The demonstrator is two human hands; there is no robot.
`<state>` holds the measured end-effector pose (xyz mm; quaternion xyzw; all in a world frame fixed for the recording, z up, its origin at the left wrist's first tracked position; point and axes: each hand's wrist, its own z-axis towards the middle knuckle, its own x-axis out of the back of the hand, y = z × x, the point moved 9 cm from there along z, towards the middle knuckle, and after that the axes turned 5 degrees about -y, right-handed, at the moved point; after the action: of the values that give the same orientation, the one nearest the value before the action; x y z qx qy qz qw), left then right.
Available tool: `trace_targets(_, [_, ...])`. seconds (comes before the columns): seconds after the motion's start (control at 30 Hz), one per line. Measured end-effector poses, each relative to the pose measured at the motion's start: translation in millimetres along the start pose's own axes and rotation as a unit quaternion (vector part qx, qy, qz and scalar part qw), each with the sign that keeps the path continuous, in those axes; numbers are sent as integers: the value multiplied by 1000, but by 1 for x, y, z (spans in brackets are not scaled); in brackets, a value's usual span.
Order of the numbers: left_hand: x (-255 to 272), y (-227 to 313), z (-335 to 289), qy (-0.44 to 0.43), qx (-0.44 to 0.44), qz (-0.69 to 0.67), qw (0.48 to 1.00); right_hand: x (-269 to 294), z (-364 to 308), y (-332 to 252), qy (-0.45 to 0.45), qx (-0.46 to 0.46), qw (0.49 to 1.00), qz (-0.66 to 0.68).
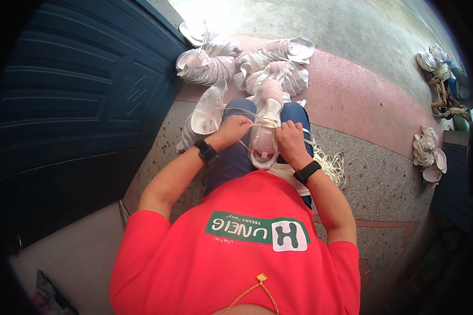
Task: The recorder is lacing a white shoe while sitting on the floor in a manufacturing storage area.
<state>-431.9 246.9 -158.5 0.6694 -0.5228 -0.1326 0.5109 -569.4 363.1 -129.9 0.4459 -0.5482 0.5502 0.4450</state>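
A pale pink-and-white shoe upper [263, 142] lies lengthwise between my knees. Cream shoelace [268, 122] crosses its middle, and loose strands run out to both sides. At the upper's left, my left hand [234, 132] is closed in a pinch on a strand of lace. My right hand [293, 142] is closed at the upper's right edge, against the lacing; its fingertips are partly hidden, but lace runs into them. A bundle of loose cream laces [328, 164] hangs beside my right thigh.
Stacks of nested white shoe uppers [207, 67] lie on the floor ahead, with another white stack [207, 110] by my left knee. A dark blue panelled door [84, 89] stands at the left. More uppers [428, 152] lie at the far right, near a cluttered wooden object [440, 97].
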Motion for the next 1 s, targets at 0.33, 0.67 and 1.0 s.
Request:
trace_targets(0.33, [3, 4, -14, 97, -8, 184, 978, 12, 1, 16, 57, -77, 995, 4])
trace_targets(0.67, [-23, 42, -8, 102, -105, 357, 922, 8, -7, 15, 83, -62, 995, 12])
trace_targets(1.0, [-36, 68, -31, 140, -140, 471, 859, 3, -13, 8, -27, -78, 997, 3])
